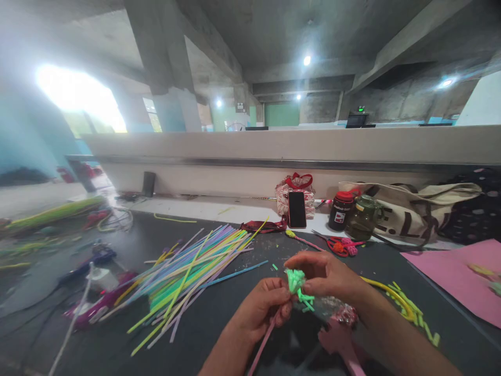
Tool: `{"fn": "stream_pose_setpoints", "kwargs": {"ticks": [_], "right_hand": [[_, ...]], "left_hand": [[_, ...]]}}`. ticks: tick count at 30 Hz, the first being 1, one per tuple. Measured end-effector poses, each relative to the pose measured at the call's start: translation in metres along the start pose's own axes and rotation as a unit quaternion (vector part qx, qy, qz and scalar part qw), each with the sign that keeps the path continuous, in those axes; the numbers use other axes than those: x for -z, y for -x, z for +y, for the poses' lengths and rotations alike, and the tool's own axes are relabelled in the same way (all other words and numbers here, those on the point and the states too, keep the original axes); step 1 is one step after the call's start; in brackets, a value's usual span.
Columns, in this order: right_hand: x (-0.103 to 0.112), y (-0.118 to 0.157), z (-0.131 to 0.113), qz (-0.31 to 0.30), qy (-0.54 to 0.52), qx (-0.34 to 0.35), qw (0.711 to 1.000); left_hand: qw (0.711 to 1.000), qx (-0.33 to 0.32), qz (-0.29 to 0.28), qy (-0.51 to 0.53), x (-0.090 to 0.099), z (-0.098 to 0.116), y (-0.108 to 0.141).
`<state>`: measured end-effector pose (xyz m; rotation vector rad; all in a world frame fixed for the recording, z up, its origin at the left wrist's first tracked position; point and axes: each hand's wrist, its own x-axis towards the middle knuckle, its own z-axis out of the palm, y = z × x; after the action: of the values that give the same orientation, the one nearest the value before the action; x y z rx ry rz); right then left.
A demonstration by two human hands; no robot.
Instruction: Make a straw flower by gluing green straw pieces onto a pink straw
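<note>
At five o'clock, the left hand (270,303) pinches a green tuft (295,280) at its base, a pink stem (263,349) below, seemingly for steadiness, while the right hand (332,274) grasps the top; coloured sticks (195,282) fan within reach at nine.

Two bare hands close together, left hand (270,302) pinching, right hand (326,277) curled with fingers bent, forearms angled inward.
</note>
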<state>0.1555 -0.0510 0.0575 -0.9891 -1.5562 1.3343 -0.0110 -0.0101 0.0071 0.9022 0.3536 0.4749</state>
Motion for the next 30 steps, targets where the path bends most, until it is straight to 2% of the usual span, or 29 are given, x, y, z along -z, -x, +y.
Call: {"fn": "stream_pose_setpoints", "kwargs": {"ticks": [4,13,19,24,27,30], "right_hand": [[0.0012,-0.0018,-0.0001,0.024,0.015,0.042,0.999],[0.0008,-0.0048,0.0051,0.014,-0.008,0.097,0.995],[-0.0003,-0.0049,0.0025,0.03,0.016,0.086,0.996],[0.0033,-0.0031,0.0057,-0.007,-0.03,0.046,0.998],[0.0022,-0.0018,0.005,-0.023,-0.023,0.026,0.999],[0.0001,-0.0018,0.0031,-0.003,0.003,0.029,1.0]], "left_hand": [[1.0,-0.004,-0.007,0.007,-0.0004,0.0009,-0.0002],[0.998,0.027,-0.034,0.047,-0.0013,0.0034,0.0003],[0.997,0.031,-0.039,0.062,0.0005,0.0013,-0.002],[0.997,0.03,-0.037,0.058,-0.0002,0.0022,-0.0007],[0.997,0.03,-0.047,0.044,-0.0012,0.0005,0.0],[0.999,0.019,-0.03,0.014,-0.0019,-0.001,0.0]]}}
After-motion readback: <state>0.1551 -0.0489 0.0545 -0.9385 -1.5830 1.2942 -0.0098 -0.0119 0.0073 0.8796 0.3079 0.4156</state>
